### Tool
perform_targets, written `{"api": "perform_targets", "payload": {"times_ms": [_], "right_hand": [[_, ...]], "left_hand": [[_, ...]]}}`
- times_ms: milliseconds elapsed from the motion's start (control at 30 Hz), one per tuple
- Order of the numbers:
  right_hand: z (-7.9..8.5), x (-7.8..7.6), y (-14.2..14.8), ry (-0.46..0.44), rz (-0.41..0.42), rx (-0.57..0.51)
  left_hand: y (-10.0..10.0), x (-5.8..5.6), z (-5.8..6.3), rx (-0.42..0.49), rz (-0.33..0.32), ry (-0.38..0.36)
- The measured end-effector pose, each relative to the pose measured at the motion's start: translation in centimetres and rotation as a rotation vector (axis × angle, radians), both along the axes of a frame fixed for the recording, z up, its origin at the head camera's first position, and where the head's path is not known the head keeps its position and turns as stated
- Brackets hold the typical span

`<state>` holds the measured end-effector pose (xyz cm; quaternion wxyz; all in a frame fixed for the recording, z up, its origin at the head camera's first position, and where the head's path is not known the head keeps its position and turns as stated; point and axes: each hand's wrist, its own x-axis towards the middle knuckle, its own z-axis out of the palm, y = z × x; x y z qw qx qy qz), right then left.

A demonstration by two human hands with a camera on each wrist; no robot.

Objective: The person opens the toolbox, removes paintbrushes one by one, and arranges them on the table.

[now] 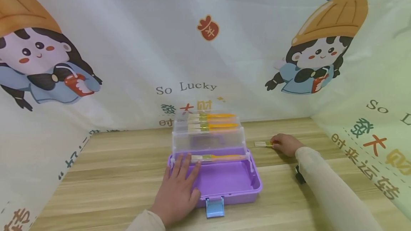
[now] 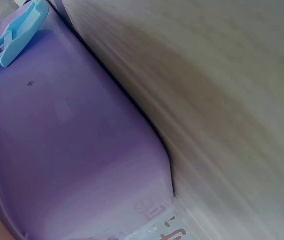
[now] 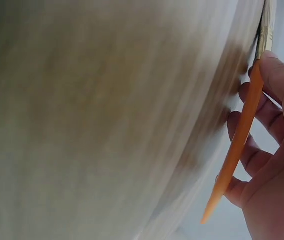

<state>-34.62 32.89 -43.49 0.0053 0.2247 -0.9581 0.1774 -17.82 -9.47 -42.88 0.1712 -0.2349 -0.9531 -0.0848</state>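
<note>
A purple plastic box (image 1: 224, 181) with a light blue latch (image 1: 214, 208) stands on the table, its clear lid (image 1: 208, 143) raised at the back. My left hand (image 1: 179, 188) rests over the box's left side, fingers straight and spread. Along the back of the box lies a paintbrush (image 1: 229, 158) with an orange handle, its bristles near my left fingertips. More orange-handled paintbrushes (image 1: 221, 127) show at the upper part of the lid. To the right of the box, my right hand (image 1: 287, 144) pinches another paintbrush (image 3: 247, 117) near its metal ferrule, bristles pointing left in the head view.
The wood-grain table (image 1: 112, 177) runs back to a white printed curtain (image 1: 144, 45), which also hangs along both sides. A small black object (image 1: 300, 175) shows beside my right forearm.
</note>
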Motion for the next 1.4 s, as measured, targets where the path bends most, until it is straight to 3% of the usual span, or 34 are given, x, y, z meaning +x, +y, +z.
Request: {"api": "perform_targets", "payload": {"times_ms": [267,467,767,1133,1400], "right_hand": [[-0.6,-0.7,-0.1,0.001,0.014,0.063],[0.0,-0.2,-0.4,-0.065,-0.006,0.004],[4.3,2.0,-3.4,-0.004,-0.026,-0.052],[8.9,5.8,-10.7,0.132,0.12,-0.133],[9.5,7.0,-15.9,0.134,0.238,-0.108]], "left_hand": [[-0.2,0.0,0.1,-0.002,0.0,-0.004],[-0.2,0.0,-0.2,-0.003,-0.001,0.019],[-0.2,-0.2,-0.2,-0.013,0.001,0.036],[-0.1,-0.1,-0.2,-0.012,0.002,0.029],[-0.2,-0.2,-0.2,-0.018,0.008,0.019]]}}
